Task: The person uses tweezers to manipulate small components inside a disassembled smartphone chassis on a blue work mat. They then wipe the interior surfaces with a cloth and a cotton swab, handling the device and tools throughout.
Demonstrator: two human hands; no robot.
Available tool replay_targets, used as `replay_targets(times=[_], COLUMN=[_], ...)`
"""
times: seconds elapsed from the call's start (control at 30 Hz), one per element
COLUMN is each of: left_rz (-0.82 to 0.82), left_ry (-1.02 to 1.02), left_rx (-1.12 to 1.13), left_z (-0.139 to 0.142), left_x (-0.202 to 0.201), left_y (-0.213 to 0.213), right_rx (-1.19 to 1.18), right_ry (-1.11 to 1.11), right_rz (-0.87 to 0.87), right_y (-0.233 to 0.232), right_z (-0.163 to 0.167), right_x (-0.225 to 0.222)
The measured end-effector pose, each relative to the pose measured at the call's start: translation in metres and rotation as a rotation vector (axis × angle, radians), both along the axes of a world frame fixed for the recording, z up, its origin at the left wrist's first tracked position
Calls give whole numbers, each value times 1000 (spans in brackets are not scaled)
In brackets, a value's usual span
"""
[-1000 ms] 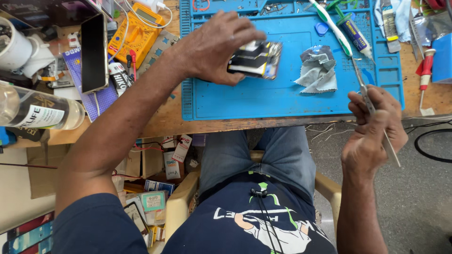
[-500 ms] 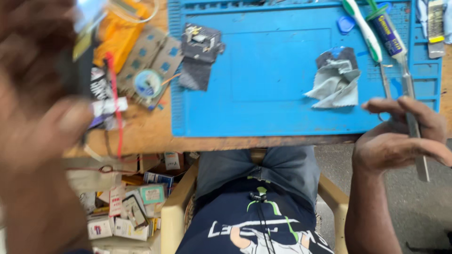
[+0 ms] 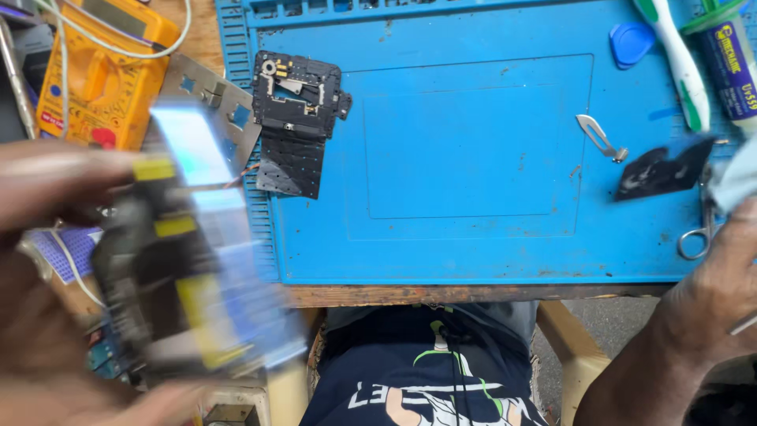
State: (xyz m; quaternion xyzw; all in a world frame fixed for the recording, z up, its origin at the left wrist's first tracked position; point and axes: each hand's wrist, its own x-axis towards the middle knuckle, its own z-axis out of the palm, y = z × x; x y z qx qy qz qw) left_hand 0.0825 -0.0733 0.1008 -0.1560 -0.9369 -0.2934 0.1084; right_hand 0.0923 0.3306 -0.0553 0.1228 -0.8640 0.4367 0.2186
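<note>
left hand (image 3: 47, 260) now up near the camera, gripping a blurred phone body (image 3: 189, 260), long axis roughly upright. right hand (image 3: 710, 300) at the blue mat's (image 3: 473, 142) right edge, closed on a thin tool; circuit board (image 3: 296, 118) nearer the left.

- A small electronics repair workbench, most likely a phone repair stall.
- A blue silicone repair mat (image 3: 473, 158) with moulded trays along its top edge covers a worn wooden table (image 3: 441, 295).
- A black stripped circuit board with a perforated shield (image 3: 296, 118) lies on the mat.
- A yellow handheld multimeter (image 3: 98, 71) with pale leads sits at the side.
- A blue teardrop plastic prying pick (image 3: 631, 41), a small curved metal blade (image 3: 598, 136) and a green-and-white toothbrush (image 3: 674, 59) lie about.
</note>
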Motion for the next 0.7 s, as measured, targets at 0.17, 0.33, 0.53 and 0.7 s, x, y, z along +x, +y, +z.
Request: replay_targets(times=[0.17, 0.33, 0.53, 0.7], left_rz=[-353, -462, -508, -549], left_ry=[-35, -12, -27, -1], left_rx=[-188, -281, -282, -245], left_z=[-30, -87, -95, -98], left_x=[-28, -51, -54, -59], left_y=[53, 91, 93, 94], right_rx=[-68, -285, -158, -8], right_ry=[66, 184, -54, -71], right_rz=[-23, -125, -58, -53], right_y=[8, -3, -41, -55], right_z=[-9, -6, 4, 22], right_x=[5, 27, 40, 31])
